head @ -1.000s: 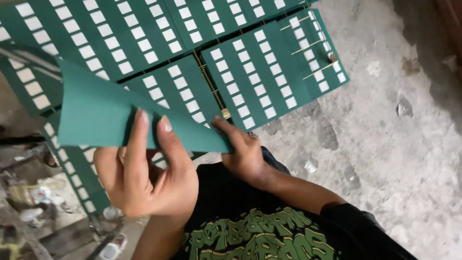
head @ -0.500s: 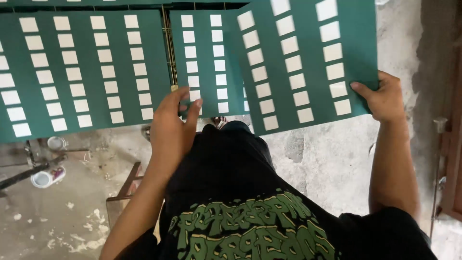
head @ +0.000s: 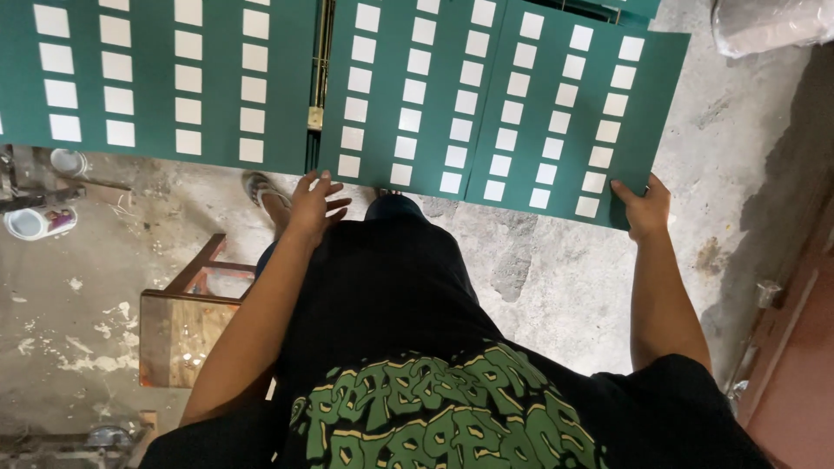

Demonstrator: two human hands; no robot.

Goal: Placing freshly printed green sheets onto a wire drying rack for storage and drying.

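Observation:
Large green sheets with rows of white squares fill the top of the head view. My right hand (head: 643,205) grips the lower right corner of the rightmost green sheet (head: 582,104). My left hand (head: 314,203) hangs just below the lower edge of the middle green sheet (head: 400,95), fingers spread, holding nothing. A third green sheet (head: 156,78) lies to the left, across a narrow metal rail (head: 318,87).
A wooden stool (head: 187,317) stands under my left arm on the stained concrete floor. A small can (head: 39,222) and tools lie at the left. A clear plastic bag (head: 764,24) sits top right. A reddish door or wall (head: 804,373) runs along the right.
My left hand has let go of the middle sheet's edge and opened. The right hand has slid down with the right sheet, which now lies flatter.

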